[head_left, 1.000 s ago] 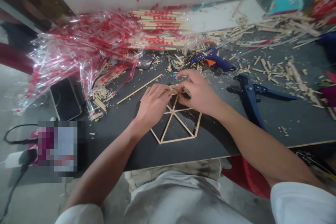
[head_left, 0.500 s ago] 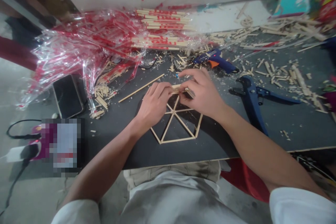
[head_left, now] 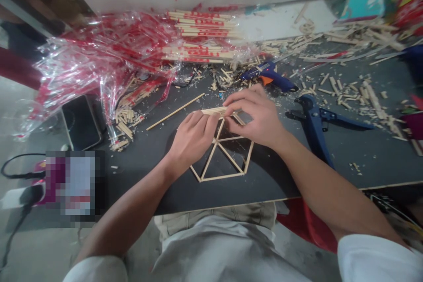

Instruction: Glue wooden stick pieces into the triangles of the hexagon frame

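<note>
A six-sided frame (head_left: 223, 177) of thin wooden sticks, with spokes meeting at its middle, lies flat on the dark tabletop. At its far side, my left hand (head_left: 194, 136) is closed, fingers bent together against the rim. Short wooden sticks (head_left: 213, 110) show just beyond those fingertips, along the far edge. My right hand (head_left: 254, 112) pinches at the right end of these sticks, thumb and fingers curved over the frame's far right corner. The exact contact at the fingertips is partly hidden. One loose stick (head_left: 175, 112) lies behind my left hand.
Behind my hands is a blue glue gun (head_left: 269, 76). Blue cutters (head_left: 315, 121) lie to the right. Wrapped chopsticks (head_left: 201, 53) and crumpled plastic wrappers (head_left: 109, 53) crowd the back. Wood offcuts (head_left: 350, 92) are scattered right; a phone (head_left: 82, 121) lies left.
My left fingers have drawn slightly back toward me, exposing more of the sticks along the far edge. My right hand stays at nearly the same place. The view has shifted slightly.
</note>
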`<state>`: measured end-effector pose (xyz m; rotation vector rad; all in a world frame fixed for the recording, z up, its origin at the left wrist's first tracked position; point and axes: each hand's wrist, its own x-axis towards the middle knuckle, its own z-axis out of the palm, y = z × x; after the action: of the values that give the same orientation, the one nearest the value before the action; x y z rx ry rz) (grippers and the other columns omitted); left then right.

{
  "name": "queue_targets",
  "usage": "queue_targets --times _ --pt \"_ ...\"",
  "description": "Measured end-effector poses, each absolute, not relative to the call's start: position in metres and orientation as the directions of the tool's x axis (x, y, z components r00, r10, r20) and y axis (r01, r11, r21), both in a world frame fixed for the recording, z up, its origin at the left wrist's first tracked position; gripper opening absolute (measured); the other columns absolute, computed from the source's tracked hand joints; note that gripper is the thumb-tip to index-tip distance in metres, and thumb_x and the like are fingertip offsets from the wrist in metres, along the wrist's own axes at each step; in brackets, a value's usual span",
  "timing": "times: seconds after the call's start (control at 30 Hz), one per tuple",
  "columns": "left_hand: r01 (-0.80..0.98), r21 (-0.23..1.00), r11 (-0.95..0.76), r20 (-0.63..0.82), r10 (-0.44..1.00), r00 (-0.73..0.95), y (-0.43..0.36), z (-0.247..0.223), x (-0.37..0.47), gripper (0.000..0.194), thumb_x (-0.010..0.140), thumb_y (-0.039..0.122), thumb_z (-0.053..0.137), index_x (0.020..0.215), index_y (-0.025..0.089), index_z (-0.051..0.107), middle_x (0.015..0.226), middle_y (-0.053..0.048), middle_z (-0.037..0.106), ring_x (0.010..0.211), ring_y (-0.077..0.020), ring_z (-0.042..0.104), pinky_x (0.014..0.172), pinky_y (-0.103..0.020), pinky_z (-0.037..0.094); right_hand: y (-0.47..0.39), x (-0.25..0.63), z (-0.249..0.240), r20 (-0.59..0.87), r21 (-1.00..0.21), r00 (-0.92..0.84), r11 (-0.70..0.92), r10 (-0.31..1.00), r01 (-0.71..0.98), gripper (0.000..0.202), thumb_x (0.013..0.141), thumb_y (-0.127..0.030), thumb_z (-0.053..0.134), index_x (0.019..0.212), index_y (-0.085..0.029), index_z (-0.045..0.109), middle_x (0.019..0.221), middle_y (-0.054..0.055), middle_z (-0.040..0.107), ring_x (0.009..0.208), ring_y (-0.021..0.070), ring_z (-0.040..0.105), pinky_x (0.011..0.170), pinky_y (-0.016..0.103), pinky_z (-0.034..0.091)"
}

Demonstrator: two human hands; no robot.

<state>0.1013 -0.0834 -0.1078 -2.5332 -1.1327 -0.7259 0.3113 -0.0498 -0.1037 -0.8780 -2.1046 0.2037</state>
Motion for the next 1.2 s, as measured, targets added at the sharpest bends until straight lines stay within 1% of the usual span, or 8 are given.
queue_targets --times 0.2,0.37,0.5,0.77,0.93,1.03,1.13,1.2 --pt "0.731 0.007 -0.682 0.604 0.586 0.541 -0.085 -0.107 0.101 0.027 0.107 0.006 0.032 0.11 0.016 0.056 0.078 -0.002 0.068 0.072 -0.0181 0.06 0.073 -0.029 0.048 -0.053 0.309 -0.105 0.586 -0.54 -0.353 0.677 0.729 0.5 0.008 0.09 -0.023 0.069 0.086 -0.028 0.074 0.079 -0.001 0.076 0.082 0.0203 0.064 0.078 0.038 0.052" --pt "0.742 -0.001 -0.67 0.609 0.589 0.532 -0.084 -0.108 0.102 0.024 0.107 0.007 0.035 0.109 0.017 0.057 0.078 -0.002 0.069 0.073 -0.0178 0.061 0.072 -0.03 0.047 -0.053 0.306 -0.108 0.527 -0.656 -0.306 0.609 0.793 0.446 0.015 0.086 -0.021 0.068 0.087 -0.029 0.081 0.074 -0.001 0.077 0.074 0.0178 0.064 0.065 0.033 0.05" --pt "0.75 -0.01 -0.661 0.607 0.592 0.53 -0.084 -0.107 0.101 0.024 0.107 0.008 0.036 0.108 0.016 0.058 0.078 -0.003 0.07 0.074 -0.0179 0.061 0.071 -0.03 0.046 -0.055 0.302 -0.109 0.525 -0.694 -0.268 0.588 0.808 0.415 0.017 0.083 -0.018 0.069 0.086 -0.028 0.082 0.075 0.0 0.078 0.072 0.0172 0.063 0.062 0.031 0.049" --pt "0.731 -0.011 -0.683 0.63 0.563 0.535 -0.087 -0.102 0.102 0.022 0.106 0.008 0.039 0.108 0.014 0.06 0.076 -0.004 0.067 0.072 -0.0183 0.059 0.07 -0.03 0.045 -0.053 0.301 -0.115 0.532 -0.692 -0.285 0.603 0.798 0.397 0.019 0.084 -0.017 0.07 0.085 -0.031 0.082 0.071 -0.003 0.077 0.068 0.0163 0.062 0.065 0.032 0.05" --pt "0.723 0.036 -0.689 0.608 0.589 0.532 -0.084 -0.105 0.098 0.026 0.105 0.004 0.037 0.105 0.017 0.059 0.078 -0.003 0.069 0.073 -0.0183 0.06 0.071 -0.03 0.046 -0.052 0.303 -0.113 0.587 -0.604 -0.331 0.672 0.739 0.429 0.019 0.088 -0.017 0.067 0.09 -0.029 0.082 0.071 -0.002 0.076 0.069 0.0172 0.061 0.069 0.034 0.05" --pt "0.727 0.053 -0.685 0.595 0.606 0.527 -0.082 -0.108 0.096 0.028 0.104 0.004 0.035 0.103 0.018 0.06 0.079 -0.002 0.07 0.073 -0.0182 0.059 0.071 -0.03 0.046 -0.052 0.305 -0.111 0.576 -0.562 -0.366 0.68 0.731 0.471 0.015 0.091 -0.02 0.067 0.092 -0.028 0.08 0.072 -0.001 0.075 0.069 0.0178 0.061 0.07 0.035 0.051" --pt "0.725 0.079 -0.684 0.581 0.622 0.524 -0.08 -0.111 0.094 0.031 0.103 0.004 0.035 0.107 0.018 0.061 0.081 -0.003 0.071 0.074 -0.0185 0.059 0.071 -0.03 0.046 -0.05 0.311 -0.109 0.558 -0.542 -0.39 0.678 0.732 0.497 0.008 0.093 -0.024 0.071 0.098 -0.027 0.077 0.081 0.001 0.077 0.077 0.0196 0.066 0.079 0.038 0.054" --pt "0.728 0.106 -0.677 0.582 0.636 0.507 -0.079 -0.112 0.092 0.033 0.102 0.003 0.034 0.111 0.018 0.062 0.083 -0.003 0.072 0.075 -0.0184 0.06 0.071 -0.031 0.047 -0.048 0.317 -0.105 0.522 -0.532 -0.411 0.662 0.748 0.528 0.017 0.092 -0.029 0.076 0.109 -0.025 0.075 0.095 0.004 0.077 0.089 0.0223 0.069 0.087 0.041 0.056"
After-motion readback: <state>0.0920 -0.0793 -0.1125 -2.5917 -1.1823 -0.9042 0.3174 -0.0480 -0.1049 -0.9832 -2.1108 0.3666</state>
